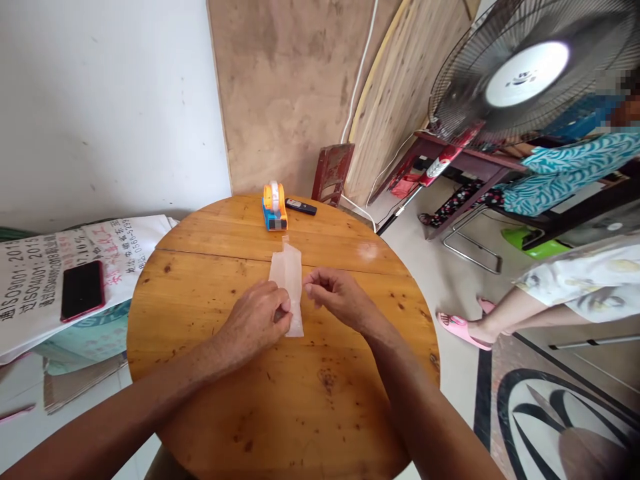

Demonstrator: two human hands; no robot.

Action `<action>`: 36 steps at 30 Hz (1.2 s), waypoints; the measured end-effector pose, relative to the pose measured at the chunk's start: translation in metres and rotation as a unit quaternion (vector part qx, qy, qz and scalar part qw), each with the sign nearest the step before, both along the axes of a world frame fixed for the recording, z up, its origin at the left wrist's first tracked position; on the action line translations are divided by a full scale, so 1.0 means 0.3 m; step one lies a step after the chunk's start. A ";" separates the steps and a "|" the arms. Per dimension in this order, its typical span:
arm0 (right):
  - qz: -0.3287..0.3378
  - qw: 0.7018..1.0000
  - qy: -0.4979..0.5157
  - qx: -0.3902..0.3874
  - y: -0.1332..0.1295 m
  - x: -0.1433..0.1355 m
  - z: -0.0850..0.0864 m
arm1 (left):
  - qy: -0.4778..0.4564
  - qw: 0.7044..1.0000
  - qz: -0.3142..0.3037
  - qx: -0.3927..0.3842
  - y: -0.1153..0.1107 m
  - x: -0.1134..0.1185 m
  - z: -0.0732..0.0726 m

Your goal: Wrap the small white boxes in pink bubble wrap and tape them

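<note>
A whitish, translucent strip of thin material lies lengthwise on the round wooden table, with a small clear tab at its far end. My left hand rests on its left near part, fingers curled and pressed together; what they pinch, if anything, is hidden. At the strip's right edge is my right hand, its thumb and forefinger brought together; anything between them is too small to make out. Beyond the strip stands an orange and blue tape dispenser holding a roll of tape.
A black handheld object lies right of the dispenser. Left of the table, a phone rests on printed white sacks. A red-brown chair stands behind. At right are a large fan and two seated people.
</note>
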State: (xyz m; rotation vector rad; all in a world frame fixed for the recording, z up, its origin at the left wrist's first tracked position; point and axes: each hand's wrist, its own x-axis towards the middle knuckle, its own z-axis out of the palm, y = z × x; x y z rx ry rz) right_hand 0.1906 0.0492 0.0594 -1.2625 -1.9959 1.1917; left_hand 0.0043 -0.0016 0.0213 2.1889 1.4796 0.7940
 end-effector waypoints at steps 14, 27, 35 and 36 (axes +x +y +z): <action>0.100 0.980 0.007 0.174 0.086 -0.019 -0.152 | -0.054 0.998 0.010 -0.036 0.000 -0.002 -0.020; 0.129 0.960 -0.043 0.244 0.108 -0.028 -0.199 | -0.030 0.992 -0.057 0.108 0.000 -0.005 -0.035; -0.129 0.980 -0.052 0.141 0.134 -0.026 -0.218 | -0.048 0.993 -0.051 0.093 0.007 -0.006 -0.038; -0.140 0.983 -0.055 0.106 0.145 -0.024 -0.214 | -0.048 0.993 -0.052 0.093 0.007 -0.006 -0.039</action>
